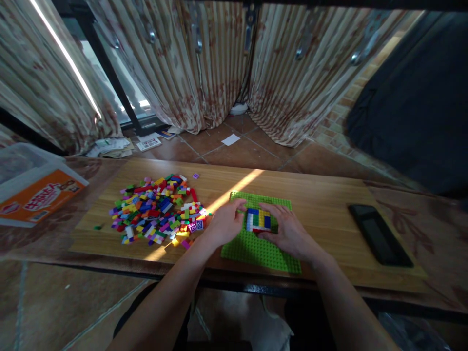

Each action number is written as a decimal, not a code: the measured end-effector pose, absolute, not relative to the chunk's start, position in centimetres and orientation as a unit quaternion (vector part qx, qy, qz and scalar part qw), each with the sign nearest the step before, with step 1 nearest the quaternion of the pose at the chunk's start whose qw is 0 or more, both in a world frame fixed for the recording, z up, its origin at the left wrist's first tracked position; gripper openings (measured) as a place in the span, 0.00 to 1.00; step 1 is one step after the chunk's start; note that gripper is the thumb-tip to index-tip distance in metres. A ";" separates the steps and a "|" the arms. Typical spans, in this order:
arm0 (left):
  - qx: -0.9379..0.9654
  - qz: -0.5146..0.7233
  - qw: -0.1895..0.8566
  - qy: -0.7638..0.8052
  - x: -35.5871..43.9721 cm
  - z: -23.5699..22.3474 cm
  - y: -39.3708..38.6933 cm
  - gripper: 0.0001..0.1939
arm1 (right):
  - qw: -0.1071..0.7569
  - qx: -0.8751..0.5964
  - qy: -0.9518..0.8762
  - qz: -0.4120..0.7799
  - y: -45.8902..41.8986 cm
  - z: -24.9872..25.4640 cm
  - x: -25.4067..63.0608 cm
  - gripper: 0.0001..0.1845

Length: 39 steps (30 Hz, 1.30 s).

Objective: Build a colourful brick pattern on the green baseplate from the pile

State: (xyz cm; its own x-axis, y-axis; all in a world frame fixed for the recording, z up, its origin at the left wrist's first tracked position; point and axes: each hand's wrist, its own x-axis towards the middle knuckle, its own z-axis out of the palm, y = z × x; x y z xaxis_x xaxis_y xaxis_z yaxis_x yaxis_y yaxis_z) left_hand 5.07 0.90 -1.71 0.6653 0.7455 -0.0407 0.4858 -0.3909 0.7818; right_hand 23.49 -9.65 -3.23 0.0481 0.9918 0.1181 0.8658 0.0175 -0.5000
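Observation:
On a green studded baseplate (263,251) sits a small block of toy building bricks (258,220) in blue, green, yellow, white and red. My right hand (288,231) curves around the block's right side, index finger along the far edge and thumb along the near edge, by a red brick. At the left edge is my left hand (228,222), its fingers slightly bent and apart, with nothing visible in them. Whether its fingertips touch the block is hard to make out. A large heap of loose bricks (157,209) lies left of the baseplate.
The wooden board (310,190) carries everything here. A black phone-like device (380,235) lies at its right end. On the left stands a clear plastic tub (22,165) with an orange label. A single purple brick (196,176) lies beyond the heap. Curtains (219,63) hang behind.

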 end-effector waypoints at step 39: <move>0.867 0.160 0.344 0.322 3.7 -1.1 0.4 0.20 | 0.253 -0.655 -0.698 0.139 -9.4 -4.8 24.8 0.34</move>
State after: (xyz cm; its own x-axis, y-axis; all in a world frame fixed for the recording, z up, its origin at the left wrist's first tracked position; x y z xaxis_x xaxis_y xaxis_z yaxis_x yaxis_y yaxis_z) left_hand 3.73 0.44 -1.08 0.7416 0.6685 0.0559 0.4482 -0.5558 0.7002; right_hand 24.78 -9.40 -4.84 -0.0125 0.9852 0.1707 0.8438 0.1020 -0.5268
